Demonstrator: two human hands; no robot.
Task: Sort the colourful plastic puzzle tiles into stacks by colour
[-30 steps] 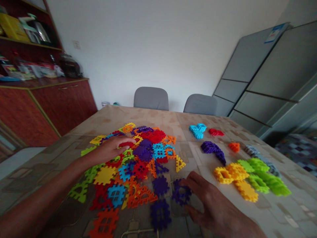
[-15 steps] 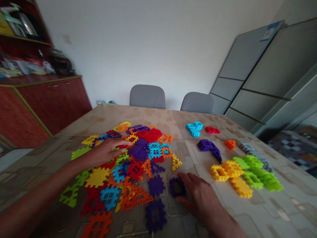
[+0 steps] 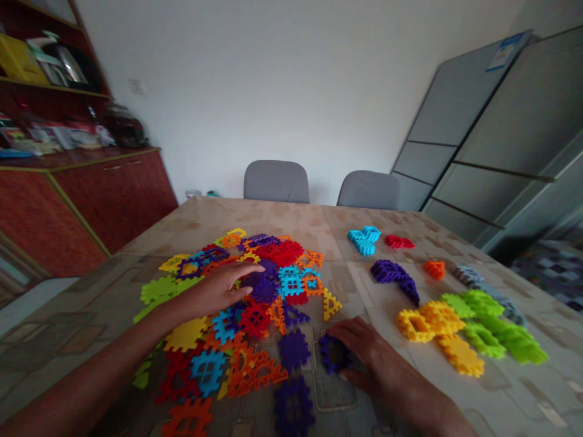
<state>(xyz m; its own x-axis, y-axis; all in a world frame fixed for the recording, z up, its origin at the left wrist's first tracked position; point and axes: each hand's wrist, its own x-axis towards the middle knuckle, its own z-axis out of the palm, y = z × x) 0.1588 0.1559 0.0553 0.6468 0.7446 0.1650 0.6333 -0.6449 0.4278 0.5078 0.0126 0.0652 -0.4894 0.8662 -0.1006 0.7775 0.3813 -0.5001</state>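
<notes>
My left hand (image 3: 221, 290) reaches over the pile of toothed plastic building pieces. Its thumb and fingers are apart, with the fingertips at a solid purple piece (image 3: 266, 282). A purple square frame (image 3: 334, 354) lies on the table, and my right hand (image 3: 368, 352) has its fingers and thumb closed on its right edge. Beside it are a solid purple square (image 3: 294, 349) and a purple window piece (image 3: 294, 406). Around my left hand lie a red window piece (image 3: 255, 319), a light-blue window piece (image 3: 290, 281) and orange triangles (image 3: 257, 370).
Interlocked stacks sorted by colour stand on the right: light blue (image 3: 364, 241), red (image 3: 399, 241), purple (image 3: 395, 278), orange (image 3: 434, 269), grey (image 3: 469, 276), yellow (image 3: 439, 318) and green (image 3: 496, 325). Two grey chairs (image 3: 276, 182) stand behind the patterned table (image 3: 314, 221).
My left hand has moved right across the pile to the solid purple piece. My right hand stays at the purple square frame. The whole view has shifted slightly.
</notes>
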